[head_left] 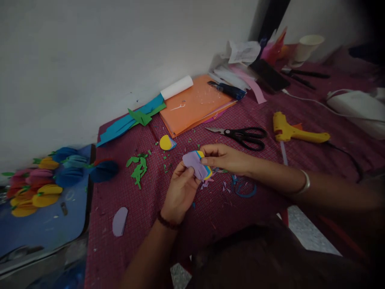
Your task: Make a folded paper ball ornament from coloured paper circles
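Observation:
Between my two hands is a small stack of cut paper pieces (192,161), purple on top with yellow and blue edges showing. My left hand (181,186) grips its lower left side, thumb on the purple face. At the right edge, my right hand (222,157) pinches the same stack between thumb and fingers. A yellow-topped paper stack (165,142) lies just beyond on the cloth. Green paper leaf pieces (138,168) are heaped to the left. Closer to me on the left rests a purple half-round paper piece (120,221).
Black-handled scissors (245,135) and a yellow glue gun (297,130) lie to the right. Orange sheets (195,108) carry a box cutter (227,89). A phone (268,75) and paper cup (306,50) are farther back. Colourful paper ornaments (42,178) sit on a blue surface at left.

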Demonstrator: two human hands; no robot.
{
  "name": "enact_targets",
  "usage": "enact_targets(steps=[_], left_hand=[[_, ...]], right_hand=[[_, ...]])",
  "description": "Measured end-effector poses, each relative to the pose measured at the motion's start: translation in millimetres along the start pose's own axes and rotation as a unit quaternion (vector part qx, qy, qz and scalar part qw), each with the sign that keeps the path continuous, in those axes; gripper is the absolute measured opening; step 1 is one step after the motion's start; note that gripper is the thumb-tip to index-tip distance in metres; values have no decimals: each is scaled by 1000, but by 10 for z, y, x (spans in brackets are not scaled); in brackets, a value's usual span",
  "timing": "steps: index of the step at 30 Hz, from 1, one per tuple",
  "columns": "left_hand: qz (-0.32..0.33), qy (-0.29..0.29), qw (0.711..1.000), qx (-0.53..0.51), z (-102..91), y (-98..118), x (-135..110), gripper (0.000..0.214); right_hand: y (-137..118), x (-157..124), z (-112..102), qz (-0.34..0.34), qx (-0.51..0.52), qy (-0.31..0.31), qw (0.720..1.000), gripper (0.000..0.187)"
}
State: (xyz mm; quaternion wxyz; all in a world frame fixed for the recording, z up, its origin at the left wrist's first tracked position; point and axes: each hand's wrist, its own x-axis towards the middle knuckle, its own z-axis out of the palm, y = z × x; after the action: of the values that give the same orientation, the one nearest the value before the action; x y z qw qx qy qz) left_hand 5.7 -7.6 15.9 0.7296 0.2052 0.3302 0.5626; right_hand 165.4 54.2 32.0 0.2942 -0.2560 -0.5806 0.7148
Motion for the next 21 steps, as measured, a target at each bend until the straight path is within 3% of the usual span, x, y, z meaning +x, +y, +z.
enact_targets(steps=[5,12,15,18,20,21], left_hand=[[-16,18,1000,11,-4,-31,9,24],[24,33,997,72,-22,-3,6,31],[17,47,996,71,-25,15,12,41],[28,57,995,80,-30,17,21,44],[51,67,992,91,-33,15,25,45],[65,74,990,99,-34,15,26,45]], right_hand=[[42,-23,-6,11,25,-9,1000,34],[75,-57,-13,-15,29,6,999,18],[77,-72,-36,-91,-78,54,991,31],[74,-96,-56,-185,-254,73,946,53],[82,-106,-59,-201,-302,81,928,59],[90,-107,-57,-192,-291,88,933,61]])
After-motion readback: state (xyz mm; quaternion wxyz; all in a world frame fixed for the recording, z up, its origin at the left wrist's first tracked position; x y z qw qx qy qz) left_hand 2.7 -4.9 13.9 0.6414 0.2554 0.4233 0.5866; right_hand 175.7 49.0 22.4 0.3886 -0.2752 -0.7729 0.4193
